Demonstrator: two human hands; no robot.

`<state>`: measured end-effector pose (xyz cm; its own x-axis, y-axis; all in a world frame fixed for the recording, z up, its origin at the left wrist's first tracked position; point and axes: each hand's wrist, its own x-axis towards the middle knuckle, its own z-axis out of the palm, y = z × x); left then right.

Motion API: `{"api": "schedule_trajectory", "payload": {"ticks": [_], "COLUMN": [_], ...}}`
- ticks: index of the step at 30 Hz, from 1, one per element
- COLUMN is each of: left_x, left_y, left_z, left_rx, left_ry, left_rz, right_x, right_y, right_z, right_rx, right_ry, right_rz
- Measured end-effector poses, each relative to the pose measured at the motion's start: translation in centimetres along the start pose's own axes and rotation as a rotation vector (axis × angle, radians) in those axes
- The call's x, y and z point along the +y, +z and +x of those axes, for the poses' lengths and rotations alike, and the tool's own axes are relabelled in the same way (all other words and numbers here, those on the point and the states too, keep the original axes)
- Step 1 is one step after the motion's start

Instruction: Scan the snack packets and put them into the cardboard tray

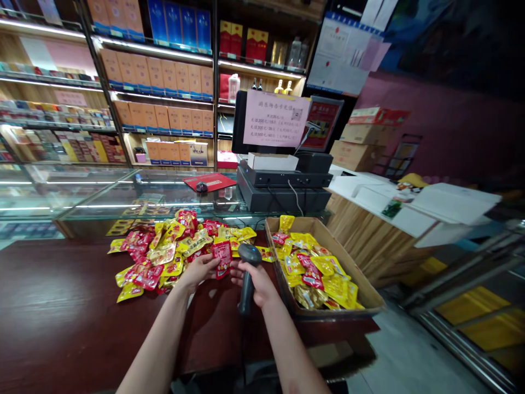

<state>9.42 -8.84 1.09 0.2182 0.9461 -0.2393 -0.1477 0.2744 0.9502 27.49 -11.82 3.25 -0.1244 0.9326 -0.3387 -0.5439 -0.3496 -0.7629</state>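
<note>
My left hand [199, 272] reaches over the dark wooden counter [61, 306], its fingertips pressed against a red snack packet [222, 259]. That packet seems pinched upright at the edge of a heap of red and yellow snack packets [164, 254]. My right hand [257, 280] grips a dark handheld barcode scanner [247, 271], its head pointing up and towards the red packet. To the right, a shallow cardboard box [312, 232] holds more yellow and red packets [315, 273].
Behind the counter stand a glass display case [98, 191], a red mat with a computer mouse [202, 187], and a black till terminal [283, 186] with a pink notice [275, 117]. Stocked shelves rise behind. Stacked cartons [356, 142] stand to the right.
</note>
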Motion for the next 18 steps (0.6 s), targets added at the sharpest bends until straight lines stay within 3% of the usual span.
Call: {"api": "schedule_trajectory", "payload": {"ticks": [8,18], "left_x": [1.2,2.7], "left_y": [-0.6,0.4], "left_z": [2.6,3.6], "left_rx": [0.122,0.076], "left_ry": [-0.073,-0.109], "left_rz": [-0.139,-0.182], "right_x": [0.9,1.7], "right_y": [0.8,1.3], "right_z": [-1.3,-2.0], "right_rx": [-0.04,-0.114], "right_ry": [-0.025,0.036], "right_rz": [-0.35,-0.507]}}
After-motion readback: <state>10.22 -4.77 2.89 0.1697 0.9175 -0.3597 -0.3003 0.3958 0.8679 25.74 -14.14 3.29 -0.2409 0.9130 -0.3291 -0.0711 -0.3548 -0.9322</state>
